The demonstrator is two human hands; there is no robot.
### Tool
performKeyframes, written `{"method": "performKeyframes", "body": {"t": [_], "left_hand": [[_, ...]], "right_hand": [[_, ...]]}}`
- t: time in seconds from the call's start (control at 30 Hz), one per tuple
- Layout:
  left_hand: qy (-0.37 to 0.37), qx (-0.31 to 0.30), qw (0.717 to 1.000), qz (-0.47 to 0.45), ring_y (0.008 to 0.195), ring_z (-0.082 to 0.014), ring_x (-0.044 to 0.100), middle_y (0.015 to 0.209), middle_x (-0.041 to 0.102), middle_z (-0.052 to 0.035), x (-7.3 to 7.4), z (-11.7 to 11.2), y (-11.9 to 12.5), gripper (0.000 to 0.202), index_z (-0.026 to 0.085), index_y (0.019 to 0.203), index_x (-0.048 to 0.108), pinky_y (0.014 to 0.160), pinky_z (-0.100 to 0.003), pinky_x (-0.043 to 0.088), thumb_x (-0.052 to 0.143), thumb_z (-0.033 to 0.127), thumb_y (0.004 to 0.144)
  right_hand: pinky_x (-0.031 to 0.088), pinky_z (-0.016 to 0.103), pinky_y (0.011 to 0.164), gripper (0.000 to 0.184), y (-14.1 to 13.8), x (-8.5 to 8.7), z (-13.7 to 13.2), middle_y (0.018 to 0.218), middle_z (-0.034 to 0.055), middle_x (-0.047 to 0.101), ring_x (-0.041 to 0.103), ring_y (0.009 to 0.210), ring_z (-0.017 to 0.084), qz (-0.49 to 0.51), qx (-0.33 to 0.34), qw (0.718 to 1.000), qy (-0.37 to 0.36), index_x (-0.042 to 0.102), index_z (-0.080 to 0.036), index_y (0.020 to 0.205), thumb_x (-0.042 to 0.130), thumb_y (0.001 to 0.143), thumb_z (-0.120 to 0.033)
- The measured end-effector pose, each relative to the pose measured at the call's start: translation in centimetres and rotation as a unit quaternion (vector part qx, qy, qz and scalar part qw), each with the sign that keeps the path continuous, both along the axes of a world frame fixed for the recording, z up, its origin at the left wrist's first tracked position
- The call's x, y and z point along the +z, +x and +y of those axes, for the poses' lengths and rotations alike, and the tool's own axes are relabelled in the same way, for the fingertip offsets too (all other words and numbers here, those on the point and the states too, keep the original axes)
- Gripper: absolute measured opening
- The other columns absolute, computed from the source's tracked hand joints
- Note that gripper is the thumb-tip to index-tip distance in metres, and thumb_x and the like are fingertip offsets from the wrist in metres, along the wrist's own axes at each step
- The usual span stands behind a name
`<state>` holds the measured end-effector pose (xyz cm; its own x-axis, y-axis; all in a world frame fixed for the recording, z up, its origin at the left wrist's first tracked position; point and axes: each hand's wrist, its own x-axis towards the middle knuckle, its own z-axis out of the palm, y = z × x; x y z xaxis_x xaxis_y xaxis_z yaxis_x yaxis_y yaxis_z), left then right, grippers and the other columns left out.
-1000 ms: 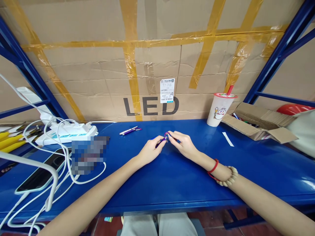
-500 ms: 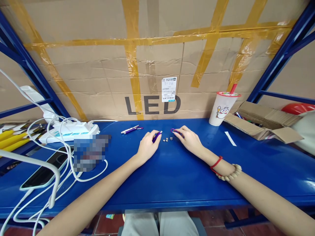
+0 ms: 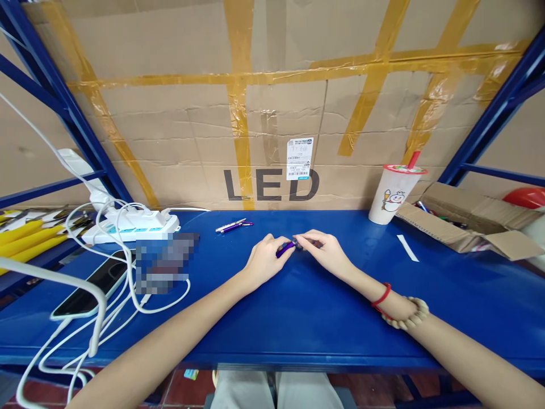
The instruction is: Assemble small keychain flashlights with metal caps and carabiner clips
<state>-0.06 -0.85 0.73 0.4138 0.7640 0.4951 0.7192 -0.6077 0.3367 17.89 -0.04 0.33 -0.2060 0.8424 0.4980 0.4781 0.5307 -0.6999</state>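
My left hand (image 3: 264, 260) is closed on a slim purple metal tube (image 3: 285, 249), which looks like the body of a small penlight and points up and right. My right hand (image 3: 327, 253), fingers pinched, meets the tube's upper end. A small dark end piece (image 3: 315, 243) shows partly between the right fingers; its shape is mostly covered. The small round silver button cells seen earlier are not visible now, and I cannot tell whether they are behind my fingers or held. Another purple and silver penlight (image 3: 232, 226) lies farther back on the left.
On the blue table (image 3: 272, 318), a white power strip (image 3: 136, 232), cables and a phone (image 3: 91, 287) crowd the left. A drink cup (image 3: 394, 196), paper strip (image 3: 407, 248) and open carton (image 3: 468, 227) stand right. A large cardboard box (image 3: 191, 130) lines the back.
My hands have come together, the right fingers now at the tube's end. The button cells on the table between them have gone from sight. The view has shifted slightly.
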Motion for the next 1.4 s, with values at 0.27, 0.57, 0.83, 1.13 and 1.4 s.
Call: {"method": "performKeyframes", "body": {"t": [0.27,0.57,0.83,1.13,1.4], "left_hand": [[0.079,-0.021,0.993,0.091,0.072,-0.0171,0.055,0.082,0.068,-0.003,-0.2,0.2,-0.2,0.024,0.019,0.096,0.065,0.067,-0.029,0.044,0.045,0.03,0.089],[0.041,0.001,0.996,0.08,0.075,-0.0163,0.058,0.086,0.068,-0.0015,0.0,0.3,0.0,0.022,0.021,0.1,0.064,0.068,-0.026,0.043,0.047,0.028,0.088],[-0.02,0.02,0.998,0.059,0.077,-0.015,0.058,0.088,0.068,0.0021,0.2,0.5,-0.4,0.023,0.026,0.101,0.064,0.066,-0.024,0.043,0.044,0.032,0.089],[-0.008,-0.003,0.995,0.097,0.088,-0.0153,0.054,0.092,0.061,-0.0002,-0.1,1.2,-1.0,0.019,0.026,0.1,0.065,0.075,-0.025,0.044,0.053,0.027,0.085],[-0.012,0.001,0.996,0.086,0.089,-0.0153,0.053,0.092,0.06,-0.0006,0.3,1.0,-0.9,0.018,0.024,0.095,0.067,0.077,-0.026,0.044,0.052,0.028,0.085]], "right_hand": [[0.047,0.027,0.063,0.029,-0.1,-0.5,0.2,0.085,0.0056,0.068,0.061,0.075,0.017,0.066,0.053,0.991,-0.104,0.071,-0.017,0.086,0.06,0.075,-0.042],[0.047,0.026,0.058,0.029,-0.2,-0.5,0.1,0.086,0.0062,0.068,0.061,0.075,0.017,0.072,0.032,0.992,-0.099,0.071,-0.017,0.086,0.06,0.074,-0.041],[0.048,0.028,0.065,0.022,0.5,-0.1,0.3,0.084,0.0053,0.068,0.061,0.073,0.016,0.008,-0.024,0.999,-0.037,0.071,-0.018,0.085,0.057,0.078,-0.034],[0.043,0.022,0.06,0.018,1.0,0.0,0.0,0.089,-0.0011,0.064,0.059,0.079,0.013,-0.209,-0.058,0.975,0.036,0.069,-0.029,0.089,0.052,0.085,-0.027],[0.043,0.023,0.059,0.019,0.9,0.0,0.0,0.09,-0.0003,0.064,0.059,0.074,0.013,-0.227,-0.061,0.971,0.036,0.068,-0.028,0.092,0.051,0.085,-0.027]]}}
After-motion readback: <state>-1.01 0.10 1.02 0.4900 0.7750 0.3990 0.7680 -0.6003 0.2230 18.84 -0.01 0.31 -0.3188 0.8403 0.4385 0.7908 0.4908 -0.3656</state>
